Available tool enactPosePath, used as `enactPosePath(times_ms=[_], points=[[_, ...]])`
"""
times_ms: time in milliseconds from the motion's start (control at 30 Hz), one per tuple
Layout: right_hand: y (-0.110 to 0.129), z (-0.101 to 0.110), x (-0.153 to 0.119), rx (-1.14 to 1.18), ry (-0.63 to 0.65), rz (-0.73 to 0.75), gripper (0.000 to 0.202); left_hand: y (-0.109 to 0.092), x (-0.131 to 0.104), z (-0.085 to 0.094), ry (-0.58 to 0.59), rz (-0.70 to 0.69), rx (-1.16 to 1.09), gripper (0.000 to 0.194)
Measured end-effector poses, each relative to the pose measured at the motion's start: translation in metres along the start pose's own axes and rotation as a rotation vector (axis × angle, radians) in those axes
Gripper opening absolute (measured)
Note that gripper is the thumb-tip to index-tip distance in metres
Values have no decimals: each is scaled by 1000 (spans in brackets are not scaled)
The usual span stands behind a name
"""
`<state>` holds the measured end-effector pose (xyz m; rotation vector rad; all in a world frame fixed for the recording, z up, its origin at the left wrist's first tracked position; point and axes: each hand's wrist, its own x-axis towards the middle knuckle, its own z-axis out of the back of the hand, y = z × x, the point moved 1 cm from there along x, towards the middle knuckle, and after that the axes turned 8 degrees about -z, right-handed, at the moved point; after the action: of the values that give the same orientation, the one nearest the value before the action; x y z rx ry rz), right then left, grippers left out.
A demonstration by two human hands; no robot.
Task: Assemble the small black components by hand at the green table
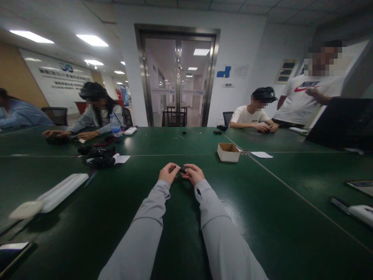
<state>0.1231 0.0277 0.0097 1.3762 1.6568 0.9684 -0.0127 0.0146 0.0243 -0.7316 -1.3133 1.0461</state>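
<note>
At the lower left of the frame, a dark flat device (14,258) lies on the green bench (180,225), and above it a long white case (65,190) slants away, off to the side, which I judge leaves my arms free room. Further up, left of centre, a black bundle (101,157) sits heaped, partly over white paper; its parts blur together, so I can't tell what they are.

Near the centre, the fingers of my left hand (168,173) are pinched together at the left end of a small dark piece (183,170). The fingers of my right hand (194,174) close round its other end, hiding most of it. Holding it from both ends probably keeps so slight a thing steady, and centring it puts it squarely before me.

Right of centre, an open box (229,153) stands upright, mouth up, likely so its inside is easy to reach; I can't see its floor. Just beside it, towards the right, a white sheet (262,154) lies flat.
</note>
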Motion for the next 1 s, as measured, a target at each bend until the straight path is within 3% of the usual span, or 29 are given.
enactPosePath(times_ms=[300,633,1000], points=[[1,-1,-1,-6,1,-13,21,3,-1,2,-41,-27,114,31],[0,1,0,-10,5,3,19,-4,-1,2,82,-59,-153,31],[-2,2,2,-9,21,15,20,2,1,0,28,-118,-115,26]])
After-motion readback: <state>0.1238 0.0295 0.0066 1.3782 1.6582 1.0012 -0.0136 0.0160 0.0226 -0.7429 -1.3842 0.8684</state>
